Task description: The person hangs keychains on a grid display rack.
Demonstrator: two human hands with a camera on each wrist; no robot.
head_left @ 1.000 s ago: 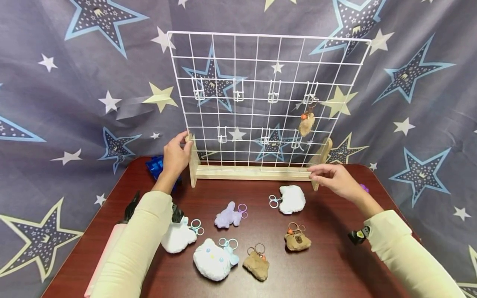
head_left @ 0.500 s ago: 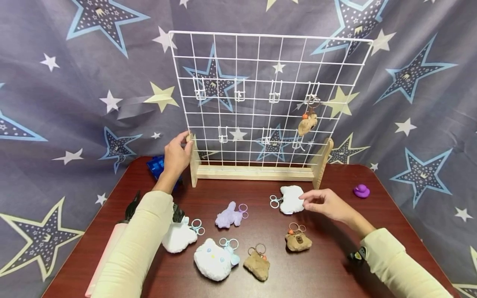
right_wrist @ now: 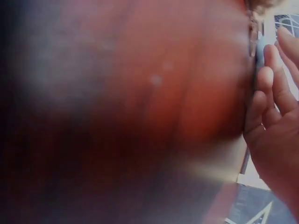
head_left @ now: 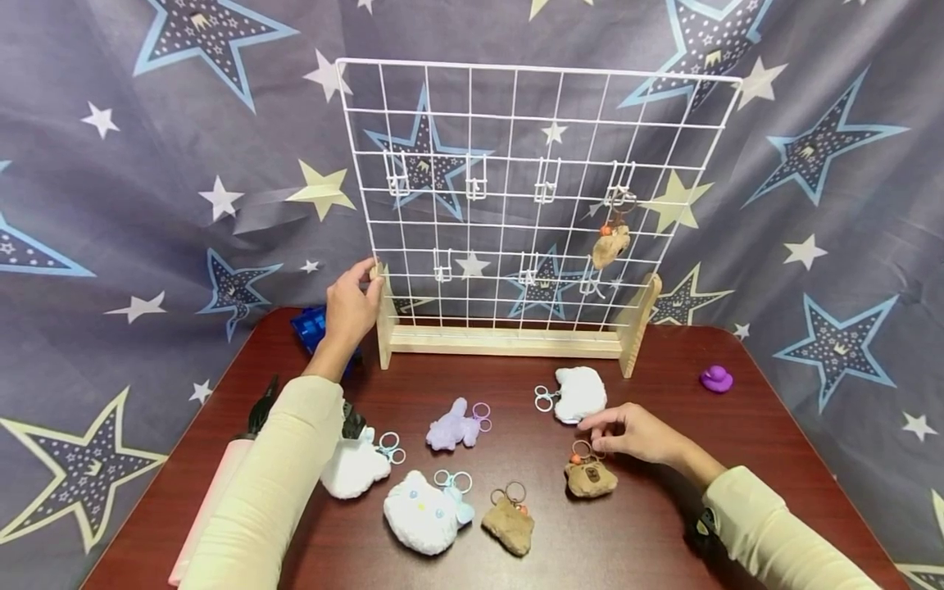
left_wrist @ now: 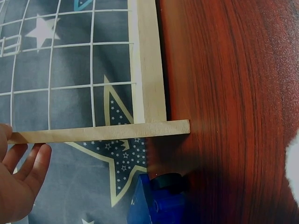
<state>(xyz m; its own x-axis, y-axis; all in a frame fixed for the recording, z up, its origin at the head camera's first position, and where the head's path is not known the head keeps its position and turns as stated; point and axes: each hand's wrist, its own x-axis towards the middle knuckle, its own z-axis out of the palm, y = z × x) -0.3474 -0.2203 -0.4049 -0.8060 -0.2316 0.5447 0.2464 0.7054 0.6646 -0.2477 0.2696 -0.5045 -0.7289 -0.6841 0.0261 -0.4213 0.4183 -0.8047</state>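
A wire rack (head_left: 505, 342) is standing at the back of the table (head_left: 656, 541); I am taking all positions from it. The left hand (head_left: 351, 306) is gripping the rack's left wooden side post (left_wrist: 100, 134) near its top, fingers and thumb pinching the wood. The right hand (head_left: 637, 434) is hovering in front of the rack's right end, holding nothing, fingers slightly bent with a narrow gap to the thumb. Its fingertips are nearing the rings of a brown bear keychain (head_left: 590, 479), which is lying face up before the rack's right part; whether they are touching, I cannot tell. A white plush keychain (head_left: 580, 395) is lying closer to the rack on that side. A purple plush keychain (head_left: 451, 428) is lying before the rack's left half. One brown keychain (head_left: 609, 246) is hanging from the rack's upper right hook. A purple duck (head_left: 716, 379) is sitting right of the rack.
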